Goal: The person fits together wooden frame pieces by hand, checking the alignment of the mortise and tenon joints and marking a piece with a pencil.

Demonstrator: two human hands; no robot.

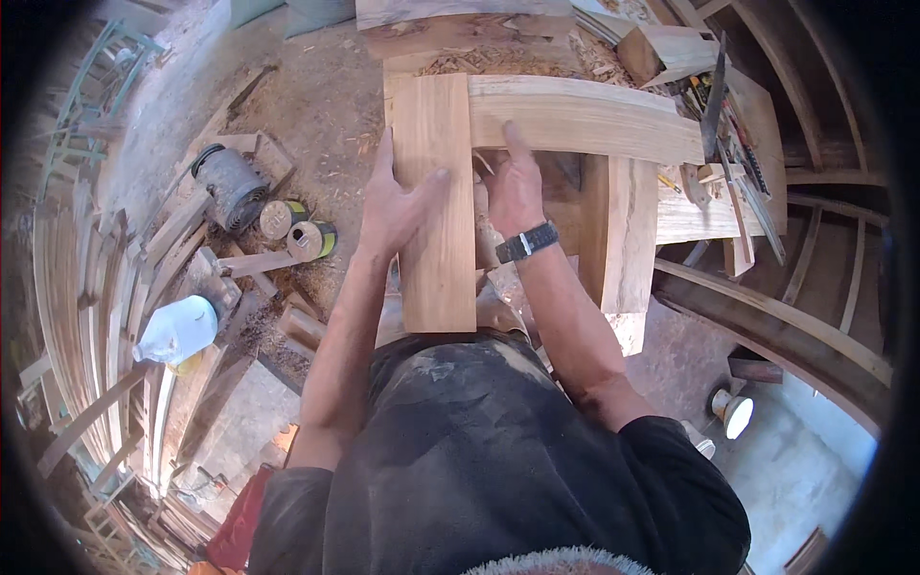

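Observation:
Two pale wooden pieces meet at a right-angled corner in front of me. The upright board (439,240) runs from that corner back towards my waist; a second board (585,117) stretches off to the right. My left hand (402,201) clasps the upright board's left edge, thumb lying across its face and the other fingers mostly hidden along its side. On the inner side of the corner, my right hand (516,187) has its thumb against the crosswise board, with its fingers curled out of sight below. A dark watch (527,242) circles the right wrist.
Beneath the crosswise board stands another timber piece (630,230). A hand saw (714,101), pencils and other tools lie at the right end of the bench. Leftward on the floor are cans (311,241), a dark motor-like cylinder (230,187), a plastic jug (179,329) and stacked timber strips (96,316).

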